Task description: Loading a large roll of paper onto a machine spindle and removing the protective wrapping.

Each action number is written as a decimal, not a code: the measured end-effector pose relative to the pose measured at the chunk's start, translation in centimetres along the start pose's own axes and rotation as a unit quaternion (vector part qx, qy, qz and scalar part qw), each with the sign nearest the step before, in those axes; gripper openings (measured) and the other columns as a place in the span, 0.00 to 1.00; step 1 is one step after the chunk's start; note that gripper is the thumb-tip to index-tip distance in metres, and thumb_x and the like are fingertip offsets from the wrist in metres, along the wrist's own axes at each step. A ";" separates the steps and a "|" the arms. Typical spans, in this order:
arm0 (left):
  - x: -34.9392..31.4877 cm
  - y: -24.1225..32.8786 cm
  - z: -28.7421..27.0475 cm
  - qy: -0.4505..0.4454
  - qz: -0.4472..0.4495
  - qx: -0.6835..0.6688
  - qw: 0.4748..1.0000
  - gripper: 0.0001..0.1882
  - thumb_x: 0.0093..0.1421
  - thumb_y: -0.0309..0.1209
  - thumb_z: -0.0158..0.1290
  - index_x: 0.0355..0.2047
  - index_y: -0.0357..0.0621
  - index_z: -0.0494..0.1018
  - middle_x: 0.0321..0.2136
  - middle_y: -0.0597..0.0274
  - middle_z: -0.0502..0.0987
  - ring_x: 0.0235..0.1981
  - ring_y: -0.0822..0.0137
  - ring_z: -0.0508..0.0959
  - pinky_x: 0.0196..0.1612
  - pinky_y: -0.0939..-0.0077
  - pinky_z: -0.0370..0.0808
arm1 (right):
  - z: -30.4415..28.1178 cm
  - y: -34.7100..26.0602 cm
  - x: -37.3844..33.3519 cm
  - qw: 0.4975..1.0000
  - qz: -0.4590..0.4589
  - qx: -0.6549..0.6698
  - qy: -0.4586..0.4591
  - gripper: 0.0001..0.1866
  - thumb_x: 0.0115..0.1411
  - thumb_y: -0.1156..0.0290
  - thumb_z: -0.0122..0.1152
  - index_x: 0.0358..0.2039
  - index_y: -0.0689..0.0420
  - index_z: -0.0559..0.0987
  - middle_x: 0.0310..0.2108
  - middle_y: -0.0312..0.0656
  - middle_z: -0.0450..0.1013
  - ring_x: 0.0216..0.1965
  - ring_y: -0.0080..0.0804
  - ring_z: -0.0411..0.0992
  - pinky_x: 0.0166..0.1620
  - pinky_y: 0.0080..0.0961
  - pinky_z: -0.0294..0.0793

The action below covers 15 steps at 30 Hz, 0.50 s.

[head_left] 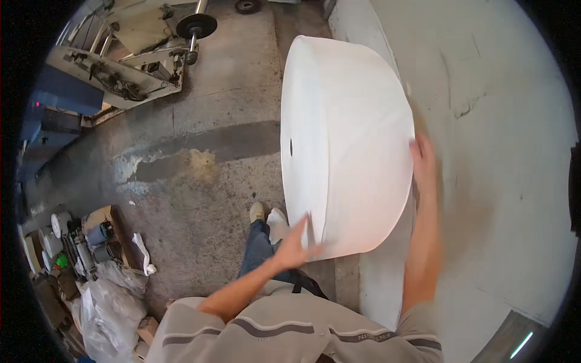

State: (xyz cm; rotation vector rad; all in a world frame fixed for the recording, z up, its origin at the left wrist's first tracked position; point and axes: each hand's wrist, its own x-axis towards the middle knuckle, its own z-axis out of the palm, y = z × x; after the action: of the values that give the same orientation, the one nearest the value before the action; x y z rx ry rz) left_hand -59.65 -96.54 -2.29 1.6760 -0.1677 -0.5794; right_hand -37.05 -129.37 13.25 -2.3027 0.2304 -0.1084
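A large white roll of sheet material, paper-like or film, stands on its curved side before me, with a small dark core hole in its flat left face. Near its lower left edge is my left hand, fingers spread and slightly blurred, at the rim between the flat face and the curved side. On the far right edge rests my right hand, its fingers fairly straight against the roll's side. Some right fingertips are hard to make out. Neither hand is wrapped round the roll.
A pale wall runs close along the right. At the upper left stands a machine with a shaft and black disc. Plastic wrap, cardboard and small rolls lie at the lower left. The concrete floor has worn patches.
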 end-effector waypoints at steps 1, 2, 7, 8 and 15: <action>-1.4 0.5 1.2 -0.034 0.007 0.001 0.999 0.58 0.52 0.55 0.64 0.67 0.26 0.47 0.66 0.32 0.54 0.68 0.43 0.56 0.69 0.57 0.55 | 0.0 2.3 -2.5 0.998 0.013 0.037 0.053 0.21 0.68 0.67 0.55 0.57 0.64 0.72 0.44 0.40 0.77 0.43 0.24 0.72 0.46 0.23 0.73; -1.8 1.1 1.7 -0.064 0.012 0.006 0.998 0.59 0.52 0.55 0.64 0.67 0.24 0.46 0.66 0.31 0.53 0.68 0.41 0.55 0.69 0.57 0.55 | -0.8 5.4 -4.7 0.999 0.026 0.029 0.005 0.21 0.68 0.67 0.55 0.57 0.64 0.72 0.45 0.40 0.77 0.45 0.26 0.73 0.48 0.24 0.73; 3.7 -2.2 3.7 -0.004 -0.016 0.083 0.996 0.58 0.53 0.54 0.64 0.67 0.26 0.44 0.64 0.30 0.56 0.66 0.38 0.58 0.67 0.56 0.58 | 3.5 8.4 -12.0 0.991 0.094 0.093 0.028 0.24 0.64 0.66 0.61 0.56 0.66 0.69 0.49 0.47 0.73 0.47 0.31 0.73 0.50 0.30 0.73; 5.8 -2.5 4.0 0.014 -0.017 0.100 0.995 0.57 0.54 0.53 0.63 0.68 0.27 0.44 0.64 0.30 0.57 0.66 0.38 0.59 0.67 0.56 0.59 | 3.8 9.5 -12.1 0.972 0.088 0.204 0.074 0.25 0.63 0.67 0.63 0.56 0.66 0.68 0.49 0.48 0.73 0.47 0.32 0.73 0.50 0.31 0.74; 17.1 -1.2 6.6 0.127 -0.041 0.078 0.988 0.53 0.58 0.47 0.60 0.69 0.30 0.41 0.63 0.31 0.60 0.63 0.41 0.65 0.64 0.58 0.64 | 3.0 10.9 3.9 0.976 0.037 0.211 0.046 0.31 0.57 0.63 0.72 0.54 0.65 0.69 0.48 0.47 0.74 0.47 0.34 0.74 0.50 0.32 0.74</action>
State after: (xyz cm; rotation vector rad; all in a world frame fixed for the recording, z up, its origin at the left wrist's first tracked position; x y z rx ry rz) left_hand -48.24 -109.43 -8.69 1.8991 0.0431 -0.4161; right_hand -34.21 -135.19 3.15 -1.8667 0.3086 -0.2062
